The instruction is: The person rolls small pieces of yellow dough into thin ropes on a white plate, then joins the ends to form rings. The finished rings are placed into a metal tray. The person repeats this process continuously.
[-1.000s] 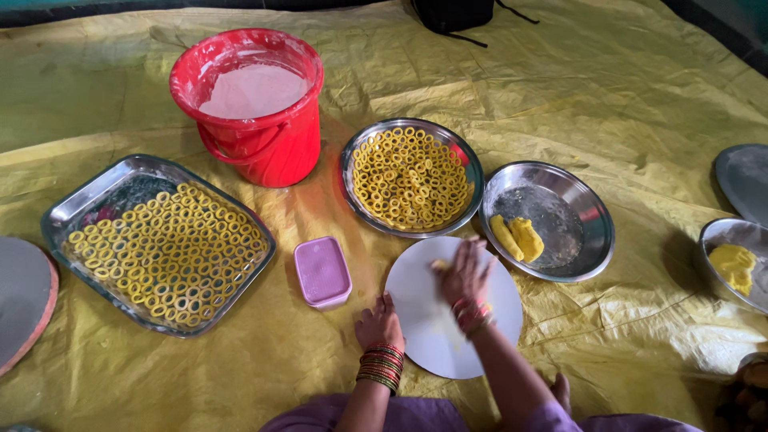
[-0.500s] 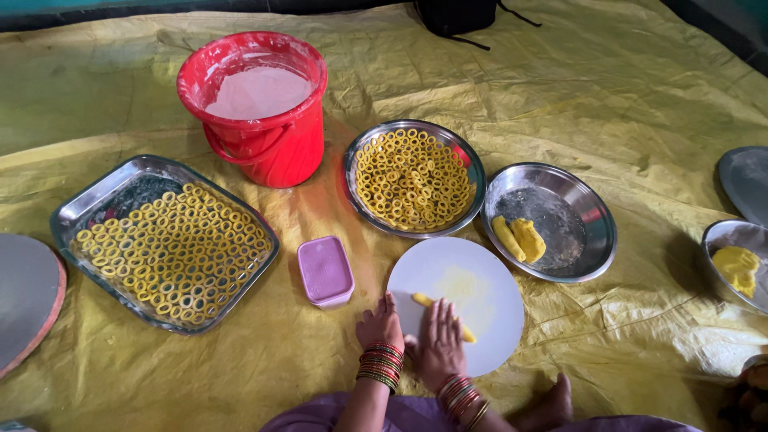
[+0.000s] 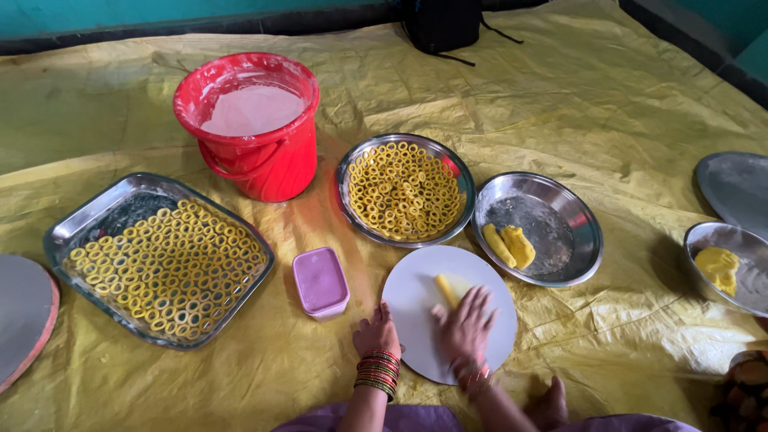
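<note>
Up the round white board (image 3: 416, 320) goes the right hand (image 3: 466, 328), fingers flat, rolling yellow dough (image 3: 445, 290); left hand (image 3: 378, 332), fingers curled, steadies the edge.

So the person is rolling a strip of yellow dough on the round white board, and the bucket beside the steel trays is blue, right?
Not quite: the head view shows the plastic bucket is red, not blue. The rest holds: the right hand rolls the yellow dough strip on the round white board.
</note>
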